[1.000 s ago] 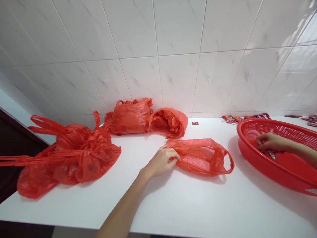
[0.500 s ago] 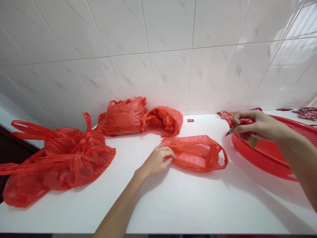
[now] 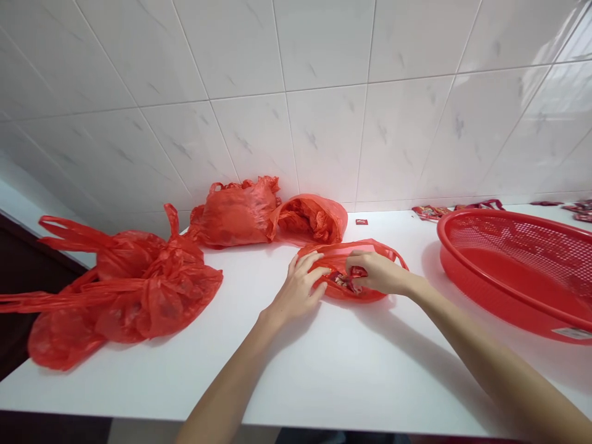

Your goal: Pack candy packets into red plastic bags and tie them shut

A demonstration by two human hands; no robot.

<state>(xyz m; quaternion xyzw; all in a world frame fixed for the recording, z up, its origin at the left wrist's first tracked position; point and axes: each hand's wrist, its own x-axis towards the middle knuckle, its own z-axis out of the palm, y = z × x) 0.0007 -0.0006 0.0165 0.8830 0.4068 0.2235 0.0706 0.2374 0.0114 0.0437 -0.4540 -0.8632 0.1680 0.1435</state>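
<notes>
Head view: the right hand (image 3: 382,272) now dips into the open bag (image 3: 340,250), so its handful of red packets (image 3: 342,282) seems delivered there; that grip curls against them, clasped or freed I cannot tell; the left hand (image 3: 300,287), loosely spread, touches the bag's 9 o'clock end; at 3 o'clock the basket (image 3: 481,296) now stands untouched; beyond, at 11 o'clock, rests a bulging bag (image 3: 238,216).

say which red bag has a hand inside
The red bag nearest the basket: the right hand is inside its opening, the left hand at its edge. Neither touches the bags at far left or by the wall.
</notes>
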